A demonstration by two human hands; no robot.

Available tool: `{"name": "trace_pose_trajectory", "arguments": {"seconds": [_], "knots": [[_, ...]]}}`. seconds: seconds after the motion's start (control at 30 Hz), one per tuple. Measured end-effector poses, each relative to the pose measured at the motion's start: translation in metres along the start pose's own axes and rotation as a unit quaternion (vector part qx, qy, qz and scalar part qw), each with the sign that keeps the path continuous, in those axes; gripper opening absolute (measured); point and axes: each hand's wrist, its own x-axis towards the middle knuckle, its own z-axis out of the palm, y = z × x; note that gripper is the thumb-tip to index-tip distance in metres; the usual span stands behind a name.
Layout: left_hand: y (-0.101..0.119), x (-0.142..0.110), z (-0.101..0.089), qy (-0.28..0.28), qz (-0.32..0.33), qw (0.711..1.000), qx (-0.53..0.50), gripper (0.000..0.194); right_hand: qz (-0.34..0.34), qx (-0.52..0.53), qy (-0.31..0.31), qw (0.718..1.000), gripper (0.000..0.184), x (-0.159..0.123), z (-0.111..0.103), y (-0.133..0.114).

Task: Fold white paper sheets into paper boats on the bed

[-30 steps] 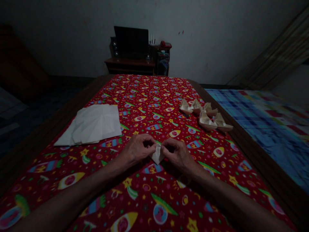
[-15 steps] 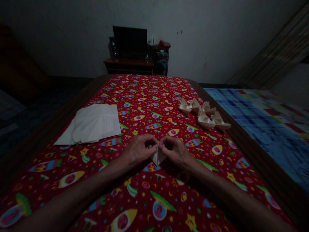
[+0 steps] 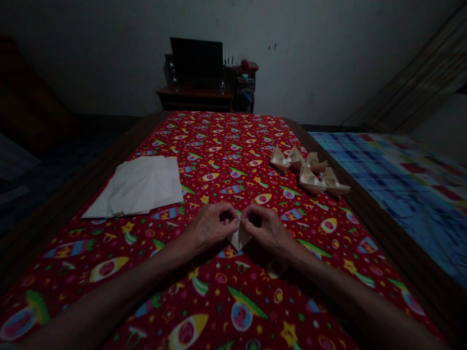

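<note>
Between my hands is a small folded piece of paper (image 3: 239,239), pale, with a pointed lower end and a crease down its middle. My left hand (image 3: 215,224) pinches its left side between thumb and fingers. On the other side, my right hand (image 3: 265,226) grips it the same way, the fingertips of both hands almost meeting at the top. The fingers cover the paper's upper part. Off to the left lies a fanned stack of white paper sheets (image 3: 146,187). Several folded paper boats (image 3: 312,181) stand grouped to the right.
A red patterned cloth (image 3: 233,291) covers the long table, whose dark wooden edge (image 3: 368,223) shows at the right. Beyond its far end are a cabinet (image 3: 195,99) with a black screen (image 3: 197,59) and a red telephone (image 3: 249,65). A blue checked sheet (image 3: 350,160) lies at the right.
Both hands keep their pinch on the folded paper, with hardly any movement. The view has shifted very slightly.
</note>
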Motion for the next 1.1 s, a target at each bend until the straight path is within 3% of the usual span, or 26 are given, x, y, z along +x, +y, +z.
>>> {"name": "trace_pose_trajectory", "arguments": {"seconds": [0.33, 0.6, 0.9, 1.1], "knots": [[0.001, -0.002, 0.003, 0.023, -0.014, 1.0, -0.006, 0.014, 0.0, -0.017, 0.018, 1.0, 0.006, -0.002, 0.001, -0.001], [-0.002, 0.0, -0.006, 0.045, -0.051, 0.998, -0.018, 0.012, 0.01, 0.006, 0.053, 0.999, 0.005, -0.001, -0.003, 0.006], [-0.014, 0.004, -0.013, 0.119, -0.004, 0.993, 0.006, 0.017, -0.035, 0.007, 0.111, 0.993, 0.003, 0.0, -0.01, 0.012], [-0.02, 0.004, -0.018, 0.126, -0.015, 0.991, 0.043, 0.017, -0.05, -0.041, 0.124, 0.99, 0.006, -0.002, -0.017, 0.02]]}}
